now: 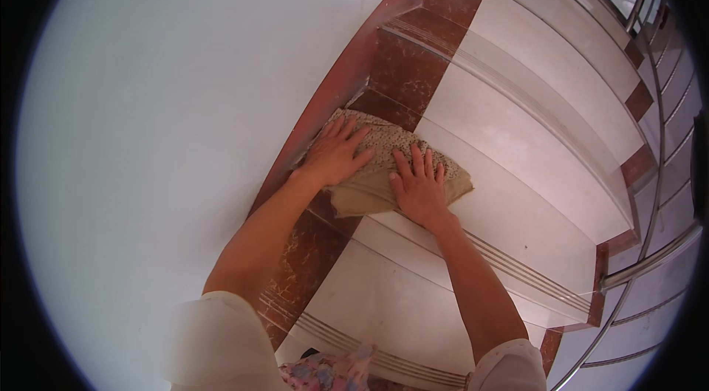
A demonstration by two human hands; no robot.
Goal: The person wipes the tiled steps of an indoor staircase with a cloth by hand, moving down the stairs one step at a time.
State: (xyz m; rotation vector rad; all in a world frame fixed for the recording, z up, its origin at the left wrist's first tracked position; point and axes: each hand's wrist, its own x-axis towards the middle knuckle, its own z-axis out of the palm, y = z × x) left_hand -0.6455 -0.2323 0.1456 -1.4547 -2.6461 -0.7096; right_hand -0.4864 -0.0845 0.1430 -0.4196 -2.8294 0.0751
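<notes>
A brown patterned cloth [369,195] lies spread over the wall end of a stair step, across its dark red border and onto the pale tread. My left hand [332,155] rests flat on the cloth's left part, close to the wall, with its fingers spread. On the cloth's right part my right hand [422,188] presses down, palm low and fingers apart. Neither hand grips the cloth; both lie on top of it. Part of the step beneath is hidden by the cloth.
Pale stone steps [509,110] with dark red borders climb toward the upper right. A pale wall [162,118] with a red skirting [325,88] bounds the left. Metal railings [653,262] curve along the right. Grooved lines [509,262] mark the step edge.
</notes>
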